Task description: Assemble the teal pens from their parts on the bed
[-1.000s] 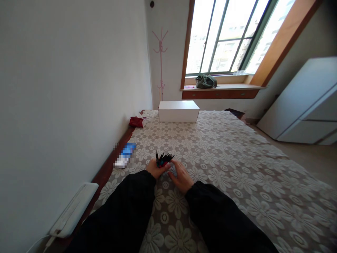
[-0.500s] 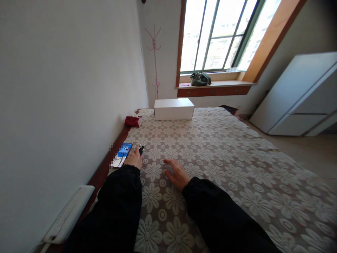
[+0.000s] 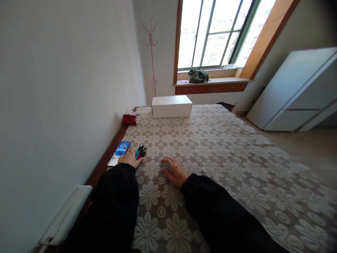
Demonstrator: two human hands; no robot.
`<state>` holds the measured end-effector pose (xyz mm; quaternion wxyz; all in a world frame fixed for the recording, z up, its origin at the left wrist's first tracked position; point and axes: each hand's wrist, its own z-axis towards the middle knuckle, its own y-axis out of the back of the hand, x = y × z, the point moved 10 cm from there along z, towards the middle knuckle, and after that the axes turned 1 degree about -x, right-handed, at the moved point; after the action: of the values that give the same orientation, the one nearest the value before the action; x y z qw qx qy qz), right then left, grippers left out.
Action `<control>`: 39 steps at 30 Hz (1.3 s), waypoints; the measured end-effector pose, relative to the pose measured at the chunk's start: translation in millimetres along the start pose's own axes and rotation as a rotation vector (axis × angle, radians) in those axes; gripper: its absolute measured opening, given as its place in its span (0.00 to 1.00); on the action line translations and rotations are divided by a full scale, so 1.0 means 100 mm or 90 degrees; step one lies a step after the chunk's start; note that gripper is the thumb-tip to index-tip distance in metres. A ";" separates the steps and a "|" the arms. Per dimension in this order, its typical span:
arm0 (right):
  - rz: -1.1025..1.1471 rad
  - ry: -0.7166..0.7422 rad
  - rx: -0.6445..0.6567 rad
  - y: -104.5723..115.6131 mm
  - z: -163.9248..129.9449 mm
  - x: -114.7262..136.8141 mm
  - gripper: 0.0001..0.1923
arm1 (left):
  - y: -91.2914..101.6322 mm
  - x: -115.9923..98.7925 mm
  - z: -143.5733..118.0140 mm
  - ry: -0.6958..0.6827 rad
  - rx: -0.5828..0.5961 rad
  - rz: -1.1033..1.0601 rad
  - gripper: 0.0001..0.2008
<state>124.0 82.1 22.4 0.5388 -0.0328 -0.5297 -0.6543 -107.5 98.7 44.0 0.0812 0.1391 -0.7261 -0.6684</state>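
Left: the phone (image 3: 117,155). Just right of it, the left hand (image 3: 131,157) has thumb and fingers parted about the pens (image 3: 141,151); whether they pinch is unclear. Right: the right hand (image 3: 176,171), empty, loosely spread over flowered cloth (image 3: 210,168). Setting-down seems in hand, calling for release.

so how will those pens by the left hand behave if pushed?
The pens look slim and straight, so probably stiff and light. They lie bunched with no band visible, though the left hand hides part, so a push would likely spread them. The floral cloth looks textured, which may slow rolling.
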 end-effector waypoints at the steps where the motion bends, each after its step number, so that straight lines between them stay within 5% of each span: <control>1: -0.001 0.003 0.005 -0.01 0.00 0.01 0.18 | 0.00 0.01 0.00 0.000 0.007 0.004 0.23; 8: -0.002 0.006 0.019 0.00 0.00 0.03 0.15 | 0.04 -0.04 -0.02 -0.026 0.028 0.013 0.15; 18: -0.020 0.007 0.038 -0.04 0.01 0.02 0.13 | 0.04 -0.10 -0.01 -0.067 0.001 0.050 0.18; 24: -0.016 0.001 0.025 -0.03 0.00 0.01 0.16 | 0.19 -0.15 0.00 -0.086 -0.118 0.012 0.16; 30: 0.040 -0.010 -0.008 0.00 0.00 -0.01 0.18 | 0.42 -0.52 -0.22 -0.230 -0.303 -0.146 0.14; 39: 0.340 -0.115 0.002 0.07 0.12 -0.15 0.20 | 0.18 -1.29 -0.80 -0.550 -0.283 -0.231 0.11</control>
<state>128.9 102.0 23.1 0.6429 -0.2283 -0.5493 -0.4826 37.1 63.9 77.7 -0.3156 -0.0469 -0.4982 -0.8062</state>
